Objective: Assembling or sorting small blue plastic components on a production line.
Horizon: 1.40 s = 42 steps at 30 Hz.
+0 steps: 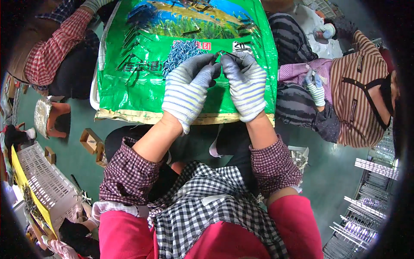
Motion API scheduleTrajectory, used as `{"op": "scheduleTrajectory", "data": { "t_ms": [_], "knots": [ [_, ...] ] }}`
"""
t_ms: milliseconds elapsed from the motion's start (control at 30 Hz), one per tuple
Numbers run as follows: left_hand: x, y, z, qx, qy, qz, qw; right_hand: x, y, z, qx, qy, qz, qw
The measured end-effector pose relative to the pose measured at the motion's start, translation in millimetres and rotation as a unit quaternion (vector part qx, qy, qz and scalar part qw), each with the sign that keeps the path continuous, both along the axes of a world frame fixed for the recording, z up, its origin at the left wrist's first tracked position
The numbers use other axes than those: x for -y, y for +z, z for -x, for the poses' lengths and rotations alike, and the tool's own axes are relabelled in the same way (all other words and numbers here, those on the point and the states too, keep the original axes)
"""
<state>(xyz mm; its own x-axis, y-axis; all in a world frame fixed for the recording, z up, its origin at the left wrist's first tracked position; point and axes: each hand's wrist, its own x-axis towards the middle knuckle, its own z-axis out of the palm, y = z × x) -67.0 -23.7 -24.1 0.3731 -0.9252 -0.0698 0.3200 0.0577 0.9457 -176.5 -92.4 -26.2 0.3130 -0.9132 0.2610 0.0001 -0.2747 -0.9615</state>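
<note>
A small dark metal piece (220, 55) sits pinched between the fingertips of both hands, which we see from the head view meeting just above the middle of the picture. Our left hand (189, 88), in a striped knit glove with grey-coated fingers, closes its thumb and forefinger on the piece from the left; our right hand (246, 84), gloved the same way, grips it from the right, so the two sets of fingertips touch around it. We cannot tell the exact shape of the piece, since the fingers cover most of it.

Under both hands lies a green printed sack (129, 86) spread flat as a work surface. Just beyond the left hand's fingers rests a heap of small bluish-grey metal parts (183, 49), and thin dark metal clips (133, 39) lie scattered further to the left of it.

To the right of our right hand sits another person in a brown striped top (362, 99), and left of our left hand a person in a red checked sleeve (56, 47). Near our left elbow stands a white plastic crate (47, 181).
</note>
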Motion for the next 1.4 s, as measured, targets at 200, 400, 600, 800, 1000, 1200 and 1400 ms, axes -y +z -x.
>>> {"op": "scheduleTrajectory", "data": {
  "t_ms": [200,400,600,800,1000,1200,1400],
  "knots": [
    [-2,-2,2,0.012,-0.009,-0.009,1.0,2,-5,-2,-0.106,-0.059,0.133,0.984],
    [-2,0,8,-0.013,0.005,0.019,1.0,-1,-3,-4,0.036,-0.011,-0.006,0.999],
    [-3,3,5,0.009,0.004,0.012,1.0,1,-2,-4,-0.004,-0.042,0.066,0.997],
    [-3,8,9,-0.019,-0.013,0.003,1.0,3,-1,0,0.006,-0.037,0.054,0.998],
    [-5,9,3,0.055,-0.06,-0.018,0.997,8,-1,8,-0.06,-0.017,0.132,0.989],
    [3,4,-12,0.174,-0.054,0.048,0.982,5,1,9,-0.018,0.092,0.204,0.975],
    [-9,-2,-22,0.15,-0.121,-0.035,0.981,16,3,25,-0.041,0.254,-0.017,0.966]
  ]
}}
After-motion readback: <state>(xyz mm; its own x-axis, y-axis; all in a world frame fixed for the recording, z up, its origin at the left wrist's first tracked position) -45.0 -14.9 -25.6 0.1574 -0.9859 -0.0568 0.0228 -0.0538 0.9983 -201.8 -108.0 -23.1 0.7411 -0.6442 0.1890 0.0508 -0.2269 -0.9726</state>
